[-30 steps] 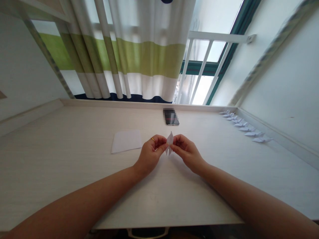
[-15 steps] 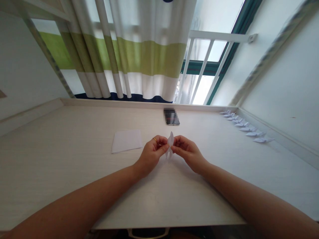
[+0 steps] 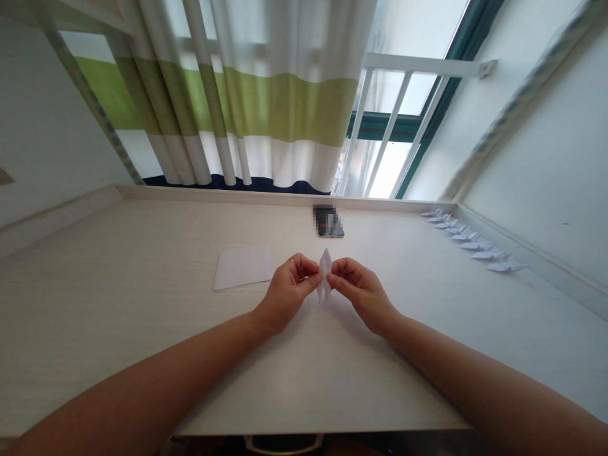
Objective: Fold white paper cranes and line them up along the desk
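A small folded white paper stands upright between my two hands, its pointed tip up and two narrow points below. My left hand, with a ring on one finger, pinches its left side between thumb and fingers. On the other side, my right hand pinches the right edge the same way. Left of my left hand lies a flat stack of white paper sheets. Several folded white paper figures sit in a row at the far right of the table.
A dark phone lies beyond my hands, near the raised back edge of the white table. Behind it hang striped curtains beside a window with a white railing. Walls border the table on both sides.
Both hands keep their pinch on the folded paper, which has turned only slightly. The whole view has shifted a little; the other things lie where they were.
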Demonstrator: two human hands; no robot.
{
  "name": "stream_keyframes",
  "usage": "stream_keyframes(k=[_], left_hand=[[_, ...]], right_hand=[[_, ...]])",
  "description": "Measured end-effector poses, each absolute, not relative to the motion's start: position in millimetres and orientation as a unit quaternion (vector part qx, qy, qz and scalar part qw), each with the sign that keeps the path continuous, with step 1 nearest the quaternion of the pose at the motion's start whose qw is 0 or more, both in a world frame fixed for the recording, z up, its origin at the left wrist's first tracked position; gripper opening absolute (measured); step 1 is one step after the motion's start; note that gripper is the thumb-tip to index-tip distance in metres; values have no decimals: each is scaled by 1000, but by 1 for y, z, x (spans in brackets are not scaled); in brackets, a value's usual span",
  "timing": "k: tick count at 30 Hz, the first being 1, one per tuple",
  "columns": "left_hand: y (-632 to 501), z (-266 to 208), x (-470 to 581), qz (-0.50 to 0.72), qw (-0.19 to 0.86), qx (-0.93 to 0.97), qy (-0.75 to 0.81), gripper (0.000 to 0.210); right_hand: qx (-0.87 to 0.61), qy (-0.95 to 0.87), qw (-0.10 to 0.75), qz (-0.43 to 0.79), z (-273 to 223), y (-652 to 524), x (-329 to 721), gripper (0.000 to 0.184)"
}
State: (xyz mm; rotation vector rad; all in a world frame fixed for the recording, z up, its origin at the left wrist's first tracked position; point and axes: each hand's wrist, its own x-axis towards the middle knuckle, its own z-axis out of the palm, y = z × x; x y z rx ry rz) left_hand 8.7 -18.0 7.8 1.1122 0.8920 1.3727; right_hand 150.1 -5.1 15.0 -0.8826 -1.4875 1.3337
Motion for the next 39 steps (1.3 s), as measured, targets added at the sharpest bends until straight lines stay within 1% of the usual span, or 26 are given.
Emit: stream_keyframes(k=[8,14,21,31,39], left_hand=[[-18,11,10,599,503,494,380,21],[-19,11,10,605,548,448,364,29],[-17,9,10,599,578,419,364,33],[-16,11,12,624,583,401,332,39],[-14,12,13,625,607,370,322,40]], right_hand=[[-382,-596,461,535,16,-5,149,17],[-390,-567,477,547,19,-5,148,18],[-389,-544,465,579,18,-3,149,15],[-387,-522,488,582,16,-3,148,12],[-383,-515,492,588,16,-2,148,10]])
